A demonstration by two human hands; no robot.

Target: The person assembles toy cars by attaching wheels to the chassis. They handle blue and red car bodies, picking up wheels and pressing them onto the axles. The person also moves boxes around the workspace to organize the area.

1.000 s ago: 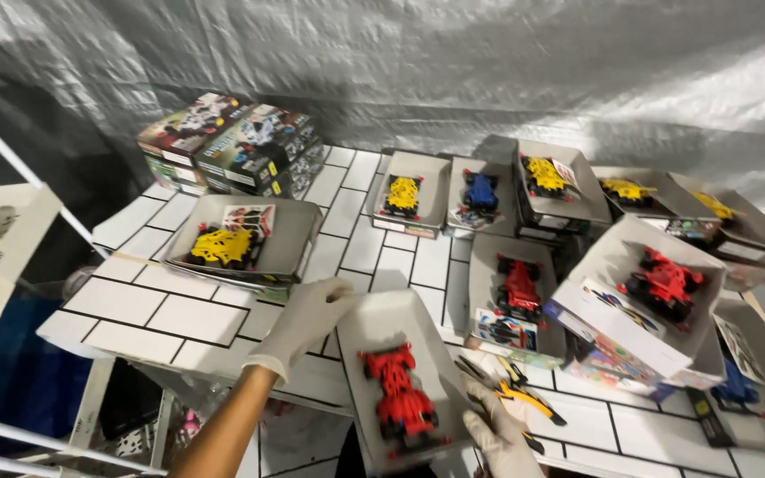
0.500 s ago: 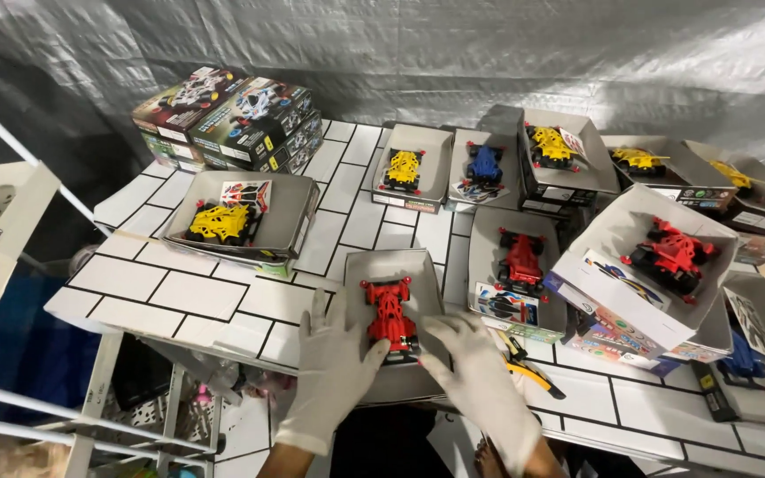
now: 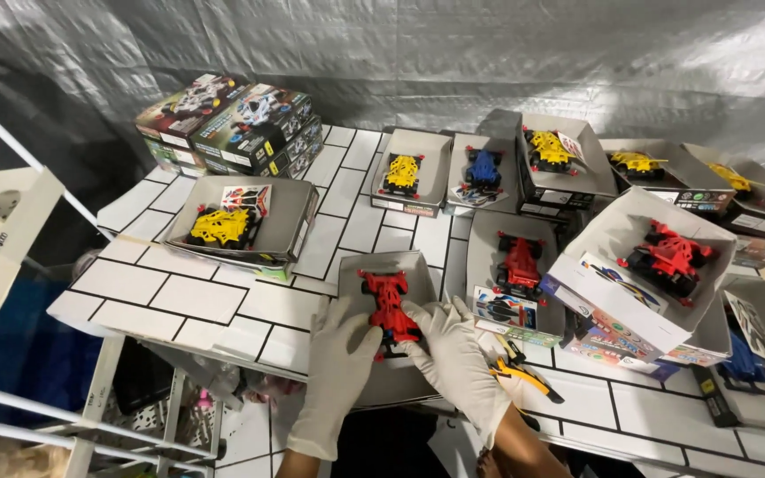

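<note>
Gloved hands (image 3: 400,354) around red toy car (image 3: 389,304)

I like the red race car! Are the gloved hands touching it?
Touching. The head view shows the right hand's fingertips on the side of the red toy car in its grey tray, and the left hand pressed against its other side.
</note>
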